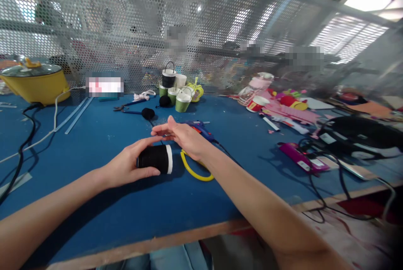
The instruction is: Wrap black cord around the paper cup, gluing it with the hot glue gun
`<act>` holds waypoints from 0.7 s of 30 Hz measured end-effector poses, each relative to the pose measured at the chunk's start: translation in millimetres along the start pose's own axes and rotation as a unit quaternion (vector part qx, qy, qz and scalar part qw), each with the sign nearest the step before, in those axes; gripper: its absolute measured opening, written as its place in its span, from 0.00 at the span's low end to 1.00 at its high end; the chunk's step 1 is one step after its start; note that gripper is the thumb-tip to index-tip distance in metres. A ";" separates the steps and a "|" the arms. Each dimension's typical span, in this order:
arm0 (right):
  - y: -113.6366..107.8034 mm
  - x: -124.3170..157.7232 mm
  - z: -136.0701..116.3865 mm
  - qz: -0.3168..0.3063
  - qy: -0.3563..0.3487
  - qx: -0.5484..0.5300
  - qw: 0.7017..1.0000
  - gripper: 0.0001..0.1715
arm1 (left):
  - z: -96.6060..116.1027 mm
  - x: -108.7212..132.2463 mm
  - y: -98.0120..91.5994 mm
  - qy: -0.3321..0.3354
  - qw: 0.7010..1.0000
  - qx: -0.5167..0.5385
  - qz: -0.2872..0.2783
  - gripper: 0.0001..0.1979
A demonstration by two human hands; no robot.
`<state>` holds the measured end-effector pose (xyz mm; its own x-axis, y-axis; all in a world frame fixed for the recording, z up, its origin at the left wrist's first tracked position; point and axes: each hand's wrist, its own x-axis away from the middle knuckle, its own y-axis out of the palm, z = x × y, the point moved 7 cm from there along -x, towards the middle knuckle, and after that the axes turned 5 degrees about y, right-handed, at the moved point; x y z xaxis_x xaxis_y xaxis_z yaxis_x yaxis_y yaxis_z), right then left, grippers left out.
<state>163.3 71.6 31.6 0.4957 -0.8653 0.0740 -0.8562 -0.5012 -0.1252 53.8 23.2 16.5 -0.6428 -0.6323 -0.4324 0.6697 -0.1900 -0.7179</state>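
My left hand is wrapped round a paper cup lying on its side, its wall covered in black yarn and its white rim turned to the right. Just above the cup is my right hand, fingers pointing left and close together, with black yarn running to its fingertips. That strand comes from a black yarn ball on the table. Beneath my right wrist lie a yellow ring-shaped handle and a blue glue gun, both partly hidden.
Several green and white cups and a black-and-white cup stand at the back. Pliers lie behind my left hand. A yellow pot is far left. Right are a purple power strip, cables and a black bag.
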 end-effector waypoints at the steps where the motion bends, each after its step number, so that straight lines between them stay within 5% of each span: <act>1: 0.8 -2.2 -2.1 -0.005 -0.006 0.003 1.000 0.31 | 0.8 0.1 0.7 0.006 1.000 -0.002 -0.004 0.31; 8: 1.5 -18.2 -0.8 -0.010 0.028 0.107 0.994 0.29 | 0.4 -1.2 -0.1 -0.027 0.999 -0.015 -0.010 0.25; 12: -52.5 -13.7 -9.5 0.167 0.054 0.294 0.940 0.12 | 1.0 -2.3 -0.5 -0.033 0.999 -0.015 -0.017 0.24; 15: -101.4 -1.6 -12.8 0.268 0.072 0.360 0.891 0.11 | -0.2 -2.5 -1.9 -0.037 0.999 -0.017 -0.010 0.25; 21: -152.4 5.6 27.0 0.294 0.167 0.455 0.823 0.09 | -4.8 -1.4 -4.9 -0.050 0.998 -0.035 0.004 0.24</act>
<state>300.4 143.0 24.4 -0.1646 -0.9862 -0.0158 -0.3942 0.0805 -0.9155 49.6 28.6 18.0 -0.5944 -0.7065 -0.3842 0.6447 -0.1331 -0.7528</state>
